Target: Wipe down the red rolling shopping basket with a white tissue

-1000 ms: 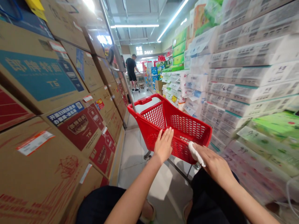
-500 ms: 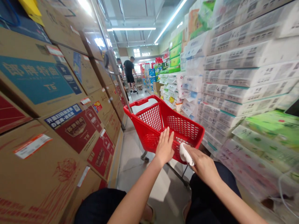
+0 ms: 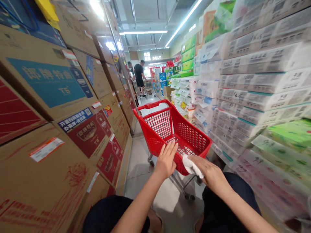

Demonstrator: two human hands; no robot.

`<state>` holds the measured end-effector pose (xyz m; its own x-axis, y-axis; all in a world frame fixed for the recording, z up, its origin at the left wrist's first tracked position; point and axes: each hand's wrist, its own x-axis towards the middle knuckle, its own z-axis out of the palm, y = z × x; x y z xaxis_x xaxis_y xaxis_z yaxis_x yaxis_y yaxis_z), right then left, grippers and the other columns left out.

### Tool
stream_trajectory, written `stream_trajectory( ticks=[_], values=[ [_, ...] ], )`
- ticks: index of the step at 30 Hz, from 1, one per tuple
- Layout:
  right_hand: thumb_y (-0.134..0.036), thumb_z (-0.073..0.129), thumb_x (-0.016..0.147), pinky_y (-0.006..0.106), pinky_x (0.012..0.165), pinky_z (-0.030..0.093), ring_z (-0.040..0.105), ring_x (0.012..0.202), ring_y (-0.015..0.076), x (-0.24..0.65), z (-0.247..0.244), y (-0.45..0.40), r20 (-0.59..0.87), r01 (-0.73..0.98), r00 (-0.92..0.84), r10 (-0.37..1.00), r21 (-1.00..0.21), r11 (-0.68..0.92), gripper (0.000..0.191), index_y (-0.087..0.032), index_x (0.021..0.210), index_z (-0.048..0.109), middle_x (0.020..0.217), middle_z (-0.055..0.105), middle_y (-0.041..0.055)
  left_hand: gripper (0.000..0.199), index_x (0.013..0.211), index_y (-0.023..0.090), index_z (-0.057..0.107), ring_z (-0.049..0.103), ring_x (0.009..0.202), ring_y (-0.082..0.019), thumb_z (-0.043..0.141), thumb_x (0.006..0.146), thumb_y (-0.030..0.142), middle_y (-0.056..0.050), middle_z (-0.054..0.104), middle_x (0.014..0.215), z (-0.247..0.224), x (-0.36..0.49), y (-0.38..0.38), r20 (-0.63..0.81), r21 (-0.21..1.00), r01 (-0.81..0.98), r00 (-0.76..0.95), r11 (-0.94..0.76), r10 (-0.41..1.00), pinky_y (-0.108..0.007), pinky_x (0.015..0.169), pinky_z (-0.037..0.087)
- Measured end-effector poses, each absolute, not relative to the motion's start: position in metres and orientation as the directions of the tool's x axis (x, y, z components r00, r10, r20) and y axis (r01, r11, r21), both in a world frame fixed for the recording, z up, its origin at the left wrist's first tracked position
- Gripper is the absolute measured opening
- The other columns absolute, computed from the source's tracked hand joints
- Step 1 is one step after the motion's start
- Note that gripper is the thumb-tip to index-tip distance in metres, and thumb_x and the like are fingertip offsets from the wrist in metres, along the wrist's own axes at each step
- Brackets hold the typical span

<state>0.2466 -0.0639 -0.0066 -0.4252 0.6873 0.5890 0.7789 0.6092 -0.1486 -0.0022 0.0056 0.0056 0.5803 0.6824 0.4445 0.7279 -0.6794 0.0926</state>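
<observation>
A red plastic shopping cart (image 3: pixel 148 140) with perforated basket walls stands on its wheels right in front of my knees, and its basket holds nothing. My left hand (image 3: pixel 166 160) lies with straight fingers on the near rim of the basket, holding nothing. In my right hand (image 3: pixel 211 173) is a white cloth (image 3: pixel 190 165), pressed under the fingers against the outside of the cart's near corner. Part of the cloth is hidden beneath that hand.
Stacked cardboard cartons (image 3: pixel 48 161) wall the aisle on the left. High piles of wrapped tissue packs (image 3: pixel 252 81) line the right. Farther down the tiled aisle, a person in black (image 3: pixel 139 76) stands by a metal cart (image 3: pixel 149 84).
The view has shifted slightly left. The cart has turned a little, and both hands have slid slightly along its rim, the right one still with the cloth.
</observation>
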Motion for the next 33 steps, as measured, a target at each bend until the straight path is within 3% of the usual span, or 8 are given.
stream_trajectory(
  ticks=[5, 8, 11, 15, 22, 29, 33],
  values=[
    [-0.018, 0.051, 0.095, 0.042, 0.110, 0.053, 0.058, 0.135, 0.0248, 0.289, -0.007, -0.054, 0.567, 0.867, -0.307, 0.764, -0.165, 0.471, 0.051, -0.024, 0.146, 0.055, 0.143, 0.065, 0.0090, 0.095, 0.166, 0.021, 0.016, 0.011, 0.160, -0.024, 0.054, 0.079, 0.014, -0.002, 0.011, 0.173, 0.005, -0.001, 0.002, 0.444, 0.151, 0.714, 0.569, -0.684, 0.692, -0.049, 0.131, 0.016],
    [-0.015, 0.049, 0.094, 0.045, 0.110, 0.053, 0.056, 0.137, 0.0258, 0.313, -0.001, -0.051, 0.611, 0.905, -0.194, 0.768, -0.192, 0.381, 0.057, -0.026, 0.149, 0.051, 0.146, 0.062, 0.0080, 0.095, 0.165, 0.021, 0.020, 0.011, 0.160, -0.024, 0.055, 0.077, 0.013, -0.002, 0.009, 0.173, 0.004, 0.002, 0.003, 0.451, 0.158, 0.704, 0.572, -0.692, 0.685, -0.048, 0.132, 0.017],
    [-0.009, 0.047, 0.090, 0.049, 0.119, 0.043, 0.048, 0.145, 0.0269, 0.320, 0.010, -0.050, 0.683, 0.919, -0.115, 0.721, -0.202, 0.338, 0.070, -0.026, 0.158, 0.040, 0.157, 0.050, 0.0084, 0.093, 0.164, 0.021, 0.022, 0.010, 0.160, -0.024, 0.056, 0.077, 0.012, -0.002, 0.008, 0.173, 0.003, 0.004, 0.003, 0.463, 0.154, 0.690, 0.582, -0.707, 0.668, -0.047, 0.132, 0.017],
    [0.000, 0.042, 0.085, 0.052, 0.125, 0.034, 0.034, 0.153, 0.0248, 0.303, 0.006, -0.046, 0.659, 0.888, -0.233, 0.715, -0.156, 0.433, 0.084, -0.032, 0.162, 0.030, 0.167, 0.034, 0.0042, 0.092, 0.164, 0.022, 0.023, 0.008, 0.161, -0.024, 0.055, 0.078, 0.013, -0.002, 0.009, 0.173, 0.002, 0.007, 0.001, 0.459, 0.175, 0.669, 0.594, -0.722, 0.661, -0.050, 0.131, 0.017],
    [-0.003, 0.043, 0.087, 0.053, 0.120, 0.041, 0.042, 0.148, 0.0244, 0.260, -0.027, -0.057, 0.606, 0.774, -0.315, 0.731, -0.281, 0.567, 0.080, -0.031, 0.161, 0.032, 0.159, 0.048, 0.0074, 0.091, 0.162, 0.023, 0.026, 0.007, 0.161, -0.024, 0.055, 0.077, 0.012, -0.002, 0.008, 0.174, 0.003, 0.009, 0.002, 0.455, 0.214, 0.641, 0.602, -0.737, 0.656, -0.052, 0.130, 0.017],
    [0.000, 0.043, 0.079, 0.049, 0.121, 0.042, 0.045, 0.147, 0.0234, 0.219, -0.018, -0.076, 0.598, 0.817, -0.329, 0.731, -0.208, 0.538, 0.091, -0.027, 0.164, 0.025, 0.157, 0.051, 0.0060, 0.093, 0.163, 0.022, 0.023, 0.008, 0.160, -0.026, 0.058, 0.077, 0.017, -0.005, 0.010, 0.173, 0.006, -0.001, 0.012, 0.433, 0.248, 0.618, 0.618, -0.746, 0.656, -0.055, 0.129, 0.018],
    [0.003, 0.044, 0.070, 0.049, 0.120, 0.043, 0.043, 0.148, 0.0263, 0.198, -0.017, -0.079, 0.591, 0.839, -0.364, 0.720, -0.128, 0.529, 0.103, -0.023, 0.166, 0.015, 0.161, 0.044, 0.0090, 0.099, 0.164, 0.021, 0.018, 0.007, 0.160, -0.026, 0.058, 0.074, 0.016, -0.007, 0.008, 0.173, 0.010, -0.011, 0.019, 0.418, 0.249, 0.641, 0.605, -0.726, 0.678, -0.056, 0.129, 0.017]
  ],
)
